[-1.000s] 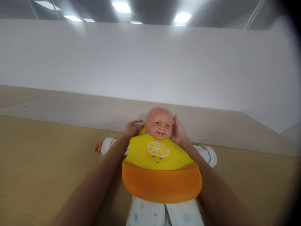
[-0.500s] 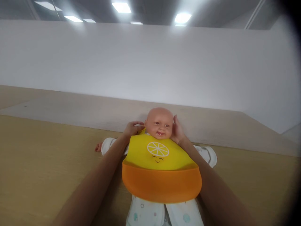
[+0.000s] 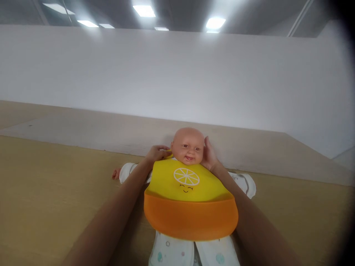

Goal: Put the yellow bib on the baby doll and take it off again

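Observation:
A baby doll [image 3: 189, 142] lies on its back, its arms out to the sides. Over its chest is a yellow bib [image 3: 166, 177] with a white citrus slice, a smiling face and an orange pocket along the bottom. At the doll's neck, my left hand [image 3: 157, 153] pinches the yellow neck strap of the bib. My right hand [image 3: 209, 154] rests against the other side of the doll's head, its visible fingers stretched upward. Part of that hand is hidden behind the head, so the bib's other strap does not show.
The doll lies on a yellowish wooden surface [image 3: 55, 192]. Beyond it runs a greyish strip [image 3: 116, 127], then a tall white wall [image 3: 177, 77]. Ceiling lights [image 3: 144, 11] shine above.
My left fingers have shifted slightly along the strap, with a little more of its yellow edge showing. The doll, bib and right hand look nearly the same.

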`<state>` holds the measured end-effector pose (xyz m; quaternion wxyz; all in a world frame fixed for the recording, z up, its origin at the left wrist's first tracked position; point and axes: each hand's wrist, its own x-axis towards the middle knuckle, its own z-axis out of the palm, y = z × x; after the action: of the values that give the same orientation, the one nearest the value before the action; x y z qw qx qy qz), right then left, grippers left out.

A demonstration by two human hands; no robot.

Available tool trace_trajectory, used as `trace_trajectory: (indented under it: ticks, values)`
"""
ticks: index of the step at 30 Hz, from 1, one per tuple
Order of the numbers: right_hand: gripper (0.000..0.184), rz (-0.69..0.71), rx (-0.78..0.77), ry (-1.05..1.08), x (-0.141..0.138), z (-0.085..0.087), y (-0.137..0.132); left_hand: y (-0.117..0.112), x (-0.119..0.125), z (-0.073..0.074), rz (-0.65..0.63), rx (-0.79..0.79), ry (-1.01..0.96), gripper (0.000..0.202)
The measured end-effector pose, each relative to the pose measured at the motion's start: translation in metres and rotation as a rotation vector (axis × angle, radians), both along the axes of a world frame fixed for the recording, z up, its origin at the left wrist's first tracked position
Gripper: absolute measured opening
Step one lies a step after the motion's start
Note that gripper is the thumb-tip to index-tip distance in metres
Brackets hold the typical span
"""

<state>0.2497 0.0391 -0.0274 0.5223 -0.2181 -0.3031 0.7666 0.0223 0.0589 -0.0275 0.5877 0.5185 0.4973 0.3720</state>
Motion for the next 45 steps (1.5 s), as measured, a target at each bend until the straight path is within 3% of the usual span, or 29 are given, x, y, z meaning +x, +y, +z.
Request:
trace_trajectory:
  ticks: [6, 17, 24, 31, 39, 45]
  values:
    - [0.068, -0.003, 0.005, -0.004, -0.001, 0.003, -0.002, 0.000, 0.001, 0.002, 0.012, 0.045, 0.062, 0.022]
    - [0.067, -0.002, -0.009, 0.011, -0.001, 0.001, -0.002, 0.003, -0.006, 0.000, 0.078, 0.062, 0.047, 0.045]
    - [0.065, -0.021, -0.020, 0.013, -0.002, -0.002, -0.001, -0.003, -0.010, 0.012, 0.059, -0.005, -0.215, 0.047]
    - [0.067, -0.008, -0.039, 0.017, -0.003, -0.002, -0.003, -0.007, -0.011, 0.020, 0.050, 0.017, -0.258, 0.055]
    - [0.069, 0.034, -0.008, 0.018, -0.002, -0.003, -0.003, 0.000, -0.011, 0.010, 0.034, 0.113, -0.344, 0.040]
    - [0.069, 0.043, 0.008, 0.007, -0.002, -0.007, -0.001, 0.006, -0.015, 0.003, -0.112, -0.010, -0.330, 0.032]
